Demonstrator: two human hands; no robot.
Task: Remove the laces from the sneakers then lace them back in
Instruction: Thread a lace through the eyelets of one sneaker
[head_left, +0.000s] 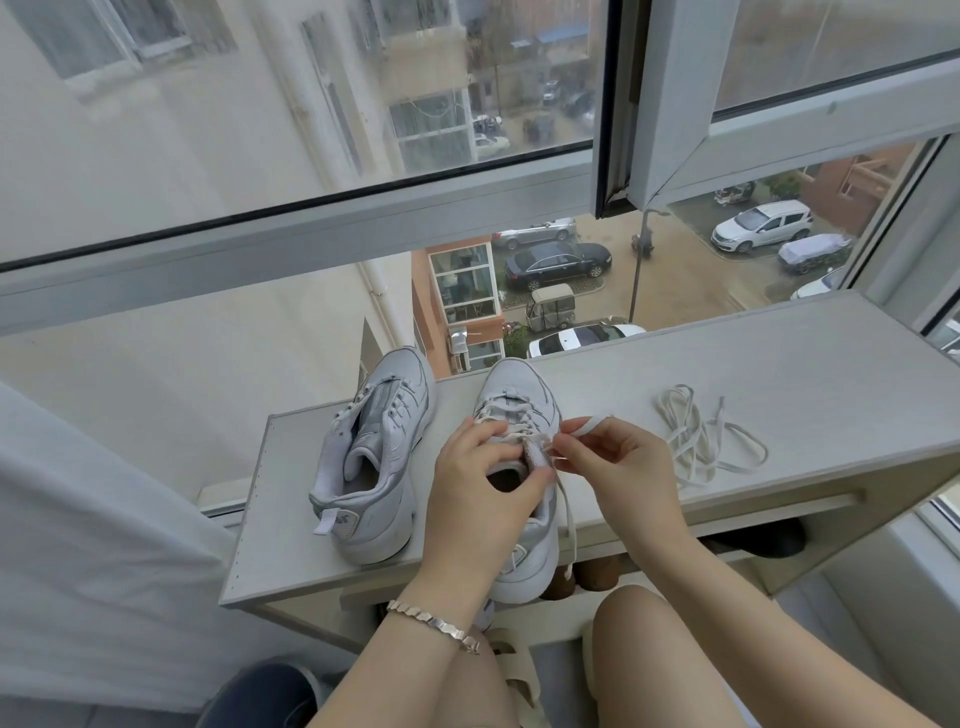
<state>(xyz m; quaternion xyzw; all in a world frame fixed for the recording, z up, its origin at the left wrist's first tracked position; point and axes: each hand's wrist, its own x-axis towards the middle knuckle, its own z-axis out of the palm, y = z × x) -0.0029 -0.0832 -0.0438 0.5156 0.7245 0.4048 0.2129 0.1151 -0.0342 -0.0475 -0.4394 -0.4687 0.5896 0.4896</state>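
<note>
Here's the half-laced sneaker (514, 389) mid-table (779, 364), toe toward the window (363, 218). The left hand (483, 483) has its fingers (483, 431) curled round the tongue and collar, and the right hand (618, 467) pinches the lace (569, 519) tight just beside the top eyelets, one end trailing over the table's front edge. Left of it stands the other sneaker (374, 447) with its eyelets bare, a loose lace (701, 441) lies tangled off to the right, well apart from both shoes, and a silver bracelet (431, 621) sits on the left wrist.

Loose lace (701, 441) lies right of both sneakers (376, 457).
</note>
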